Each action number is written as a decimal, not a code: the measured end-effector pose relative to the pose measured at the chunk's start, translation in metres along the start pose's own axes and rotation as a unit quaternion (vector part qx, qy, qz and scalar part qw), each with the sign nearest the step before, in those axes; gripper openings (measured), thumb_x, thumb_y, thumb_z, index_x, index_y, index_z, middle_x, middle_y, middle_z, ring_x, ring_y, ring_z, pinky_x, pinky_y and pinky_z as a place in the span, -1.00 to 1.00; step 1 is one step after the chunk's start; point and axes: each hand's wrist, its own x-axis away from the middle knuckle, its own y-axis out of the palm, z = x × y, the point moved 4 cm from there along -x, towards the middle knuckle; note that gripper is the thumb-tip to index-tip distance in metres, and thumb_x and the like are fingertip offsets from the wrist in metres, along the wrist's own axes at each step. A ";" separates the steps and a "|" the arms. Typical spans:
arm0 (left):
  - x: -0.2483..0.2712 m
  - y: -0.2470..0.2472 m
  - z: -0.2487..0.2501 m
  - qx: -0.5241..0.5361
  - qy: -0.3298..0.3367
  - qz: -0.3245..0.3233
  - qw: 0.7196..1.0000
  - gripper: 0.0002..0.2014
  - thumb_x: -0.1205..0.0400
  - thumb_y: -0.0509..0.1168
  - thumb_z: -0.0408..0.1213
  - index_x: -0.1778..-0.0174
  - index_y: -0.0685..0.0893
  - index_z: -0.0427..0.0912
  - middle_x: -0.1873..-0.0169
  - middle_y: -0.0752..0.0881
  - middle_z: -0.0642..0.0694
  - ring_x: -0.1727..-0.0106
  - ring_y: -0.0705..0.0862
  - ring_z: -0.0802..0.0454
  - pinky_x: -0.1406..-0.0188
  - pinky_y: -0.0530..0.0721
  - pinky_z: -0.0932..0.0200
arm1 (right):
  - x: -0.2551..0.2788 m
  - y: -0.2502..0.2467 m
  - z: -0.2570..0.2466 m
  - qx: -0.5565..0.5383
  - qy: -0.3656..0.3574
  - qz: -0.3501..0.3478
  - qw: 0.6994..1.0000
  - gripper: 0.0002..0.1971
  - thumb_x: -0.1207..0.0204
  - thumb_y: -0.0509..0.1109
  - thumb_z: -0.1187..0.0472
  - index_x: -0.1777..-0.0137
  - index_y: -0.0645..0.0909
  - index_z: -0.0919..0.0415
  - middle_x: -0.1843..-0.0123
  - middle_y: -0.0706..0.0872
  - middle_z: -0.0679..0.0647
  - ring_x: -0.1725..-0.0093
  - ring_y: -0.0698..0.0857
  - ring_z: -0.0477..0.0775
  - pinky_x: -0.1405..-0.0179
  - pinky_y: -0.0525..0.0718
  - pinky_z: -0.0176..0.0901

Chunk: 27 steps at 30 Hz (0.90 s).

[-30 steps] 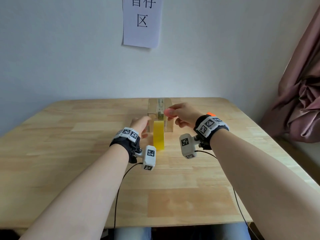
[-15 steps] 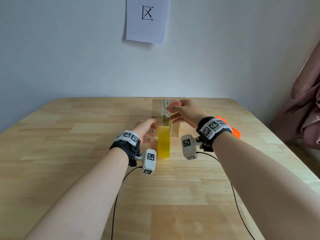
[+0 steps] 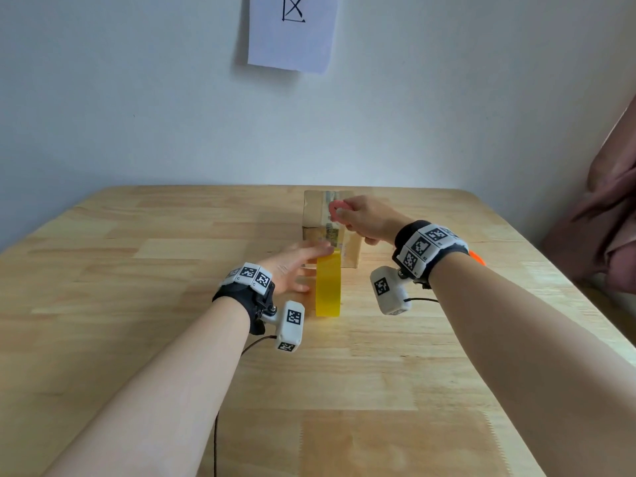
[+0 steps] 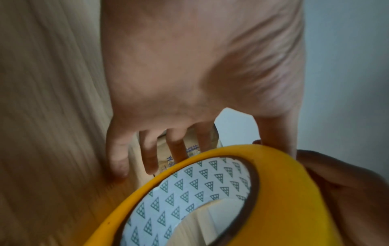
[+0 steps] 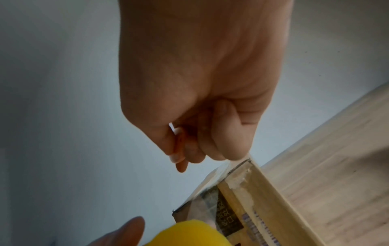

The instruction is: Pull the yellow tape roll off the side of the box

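Note:
A yellow tape roll [image 3: 328, 287] stands on edge on the wooden table [image 3: 137, 304], right in front of a small taped cardboard box [image 3: 316, 211]. My left hand [image 3: 296, 266] lies against the roll's left side with straight fingers, thumb at its top rim. In the left wrist view the roll [image 4: 210, 191] shows a white patterned core, and the fingers [image 4: 151, 149] reach toward the box [image 4: 168, 146]. My right hand [image 3: 364, 218] hovers over the box top and pinches a small pink round piece [image 3: 334, 210]. In the right wrist view that piece [image 5: 179, 141] sits between thumb and forefinger above the box [image 5: 227, 208].
An orange object [image 3: 477, 258] lies on the table, mostly hidden behind my right wrist. A white paper sheet [image 3: 292, 29] hangs on the wall behind. A pink curtain [image 3: 612, 218] hangs past the table's right edge.
My right hand has carried the pink piece farther away, from the box's near edge to over its top. The left hand has slid forward along the roll.

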 end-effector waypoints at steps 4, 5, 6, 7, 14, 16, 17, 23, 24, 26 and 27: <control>0.008 0.002 0.005 -0.004 0.039 -0.012 0.999 -0.19 -0.07 0.77 0.19 -0.28 0.71 0.30 -0.41 0.73 -0.09 -0.49 0.62 -0.20 -0.52 0.46 -0.49 | 0.003 -0.001 -0.010 0.122 -0.073 0.013 0.990 -0.71 -0.75 0.28 0.04 0.11 0.71 0.16 0.39 0.60 0.00 0.47 0.51 -0.05 0.50 0.43 -0.25; 0.008 0.003 0.005 -0.009 0.045 -0.015 0.999 -0.12 -0.01 0.77 0.23 -0.31 0.69 0.31 -0.46 0.69 -0.08 -0.52 0.59 -0.19 -0.52 0.46 -0.50 | 0.004 -0.001 -0.012 0.141 -0.084 0.010 0.986 -0.70 -0.75 0.30 0.04 0.16 0.70 0.13 0.40 0.62 -0.02 0.46 0.54 -0.06 0.49 0.45 -0.26; 0.008 0.002 0.005 -0.012 0.050 -0.018 0.999 -0.07 0.01 0.77 0.24 -0.34 0.67 0.32 -0.51 0.64 -0.08 -0.55 0.56 -0.19 -0.52 0.46 -0.51 | 0.004 -0.001 -0.013 0.154 -0.088 0.003 0.984 -0.69 -0.74 0.31 0.03 0.20 0.69 0.12 0.41 0.65 -0.03 0.47 0.56 -0.05 0.51 0.48 -0.27; 0.007 0.002 0.005 -0.013 0.052 -0.020 0.998 -0.04 0.02 0.78 0.25 -0.36 0.66 0.33 -0.55 0.61 -0.08 -0.58 0.53 -0.19 -0.52 0.46 -0.51 | 0.004 0.000 -0.012 0.166 -0.088 -0.008 0.982 -0.68 -0.74 0.31 0.02 0.23 0.68 0.11 0.41 0.70 -0.01 0.50 0.58 -0.05 0.54 0.54 -0.26; 0.009 0.002 0.005 -0.001 0.038 -0.038 0.999 0.00 -0.03 0.80 0.14 -0.46 0.62 0.31 -0.57 0.58 -0.08 -0.59 0.52 -0.22 -0.49 0.42 -0.62 | 0.002 0.002 -0.015 0.221 -0.103 -0.025 0.970 -0.85 -0.76 0.31 0.00 -0.16 0.60 0.04 0.30 0.84 0.00 0.14 0.83 -0.10 0.04 0.73 -0.09; 0.011 0.002 0.006 0.003 0.035 -0.038 0.999 -0.01 -0.07 0.80 0.11 -0.49 0.61 0.29 -0.55 0.60 -0.07 -0.57 0.54 -0.23 -0.46 0.45 -0.62 | 0.002 0.003 -0.015 0.227 -0.107 -0.029 0.968 -0.86 -0.73 0.36 0.05 -0.10 0.63 0.10 0.25 0.84 0.01 0.17 0.82 -0.07 0.08 0.79 -0.06; 0.011 0.003 0.006 0.002 0.034 -0.036 0.999 -0.02 -0.10 0.80 0.10 -0.50 0.61 0.29 -0.55 0.60 -0.07 -0.57 0.55 -0.23 -0.45 0.47 -0.62 | 0.002 0.004 -0.015 0.235 -0.107 -0.028 0.966 -0.86 -0.71 0.39 0.05 -0.05 0.64 0.12 0.22 0.81 -0.01 0.16 0.81 -0.02 0.10 0.79 -0.03; 0.013 0.003 0.007 0.000 0.034 -0.027 0.999 0.03 -0.14 0.80 0.06 -0.57 0.54 0.26 -0.52 0.66 -0.10 -0.53 0.61 -0.20 -0.41 0.51 -0.62 | 0.002 0.012 -0.013 0.287 -0.112 -0.030 0.951 -0.86 -0.62 0.43 0.01 0.09 0.63 0.03 0.22 0.68 -0.08 0.19 0.68 0.05 0.23 0.68 -0.01; 0.013 0.003 0.008 0.002 0.035 -0.025 0.999 0.04 -0.12 0.80 0.06 -0.57 0.53 0.26 -0.52 0.65 -0.10 -0.53 0.60 -0.20 -0.40 0.52 -0.62 | 0.002 0.012 -0.014 0.292 -0.114 -0.029 0.949 -0.86 -0.62 0.42 0.00 0.10 0.62 0.02 0.23 0.67 -0.09 0.20 0.68 0.04 0.24 0.66 -0.02; 0.014 0.003 0.008 0.006 0.035 -0.023 0.999 0.05 -0.10 0.80 0.07 -0.57 0.54 0.26 -0.53 0.63 -0.09 -0.54 0.59 -0.20 -0.40 0.51 -0.62 | 0.001 0.013 -0.015 0.300 -0.116 -0.028 0.946 -0.85 -0.62 0.42 -0.02 0.12 0.61 -0.01 0.25 0.64 -0.13 0.22 0.65 0.00 0.25 0.64 -0.05; 0.015 0.003 0.008 0.007 0.034 -0.022 0.999 0.05 -0.11 0.80 0.06 -0.57 0.54 0.26 -0.53 0.63 -0.08 -0.54 0.58 -0.20 -0.41 0.51 -0.62 | 0.001 0.014 -0.016 0.304 -0.117 -0.030 0.945 -0.85 -0.62 0.42 -0.03 0.13 0.60 -0.03 0.25 0.63 -0.15 0.23 0.64 -0.02 0.25 0.65 -0.05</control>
